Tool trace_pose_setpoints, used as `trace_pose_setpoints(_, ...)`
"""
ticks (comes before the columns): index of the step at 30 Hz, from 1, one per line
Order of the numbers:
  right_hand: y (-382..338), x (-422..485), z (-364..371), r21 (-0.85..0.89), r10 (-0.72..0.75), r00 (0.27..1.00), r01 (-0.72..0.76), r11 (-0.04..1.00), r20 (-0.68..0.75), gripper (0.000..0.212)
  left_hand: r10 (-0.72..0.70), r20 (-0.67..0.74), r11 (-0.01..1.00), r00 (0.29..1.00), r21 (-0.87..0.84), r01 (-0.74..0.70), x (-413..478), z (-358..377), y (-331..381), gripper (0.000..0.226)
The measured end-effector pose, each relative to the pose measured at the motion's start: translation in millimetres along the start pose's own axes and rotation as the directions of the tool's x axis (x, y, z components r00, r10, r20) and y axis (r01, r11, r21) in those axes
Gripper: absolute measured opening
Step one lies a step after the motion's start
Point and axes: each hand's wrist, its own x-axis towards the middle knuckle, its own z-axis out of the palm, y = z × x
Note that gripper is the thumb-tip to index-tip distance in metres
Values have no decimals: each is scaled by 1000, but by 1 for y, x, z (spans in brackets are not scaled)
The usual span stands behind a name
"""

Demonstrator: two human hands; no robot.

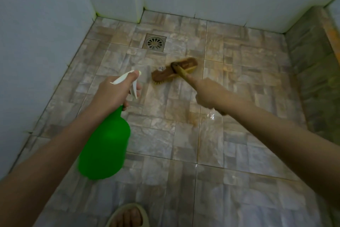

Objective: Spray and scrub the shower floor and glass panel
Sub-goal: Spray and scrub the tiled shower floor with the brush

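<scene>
My left hand (114,92) grips the neck of a green spray bottle (104,146) with a white trigger head (127,79), its nozzle aimed forward over the floor. My right hand (207,92) grips the yellow handle of a scrub brush (174,69). The brush's brown head with yellow bristles rests on the beige and grey tiled shower floor (184,134), just below the drain. A wet shiny patch lies on the tiles under my right wrist. No glass panel is visible.
A square metal drain (155,42) sits in the floor near the back wall. White tiled walls (36,43) close in the left and back. A raised tiled ledge (312,70) runs along the right. My foot in a pale sandal (128,215) stands at the bottom edge.
</scene>
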Motion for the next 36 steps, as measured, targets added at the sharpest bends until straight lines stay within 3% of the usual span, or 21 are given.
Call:
trace_pose_setpoints(5,19,-61,21,-102,130,983,-117,988,132,96,-94,32,996,995,-4,94,14,-5,-2,58)
trace_pose_setpoints(10,24,51,-19,27,62,997,-60,998,-50,104,-148,52,989,988,27,146,41,-10,0,45)
trace_pose_setpoints(14,19,90,-35,103,72,994,-62,993,-87,111,-112,-1,993,994,-42,112,73,-18,9,40)
trace_pose_setpoints(18,5,59,-20,114,82,996,-86,990,42,107,-100,-59,992,993,-77,96,113,-24,19,65)
trace_pose_setpoints(22,1,126,-50,73,83,996,-79,994,-43,103,-54,-63,996,997,-71,49,151,-11,40,42)
trace_pose_setpoints(26,2,184,-67,169,180,979,-162,972,-99,101,-47,-90,996,995,-82,39,182,-4,47,45)
trace_pose_setpoints(29,5,197,-67,230,205,975,-181,956,-88,103,-52,-90,997,995,-62,46,196,0,45,43)
trace_pose_setpoints(32,8,200,-65,194,206,974,-184,964,-95,105,-72,-51,994,996,-83,68,204,6,43,43)
trace_pose_setpoints(36,9,202,-64,162,216,972,-199,966,-91,103,-61,-101,995,993,-89,52,210,9,45,32)
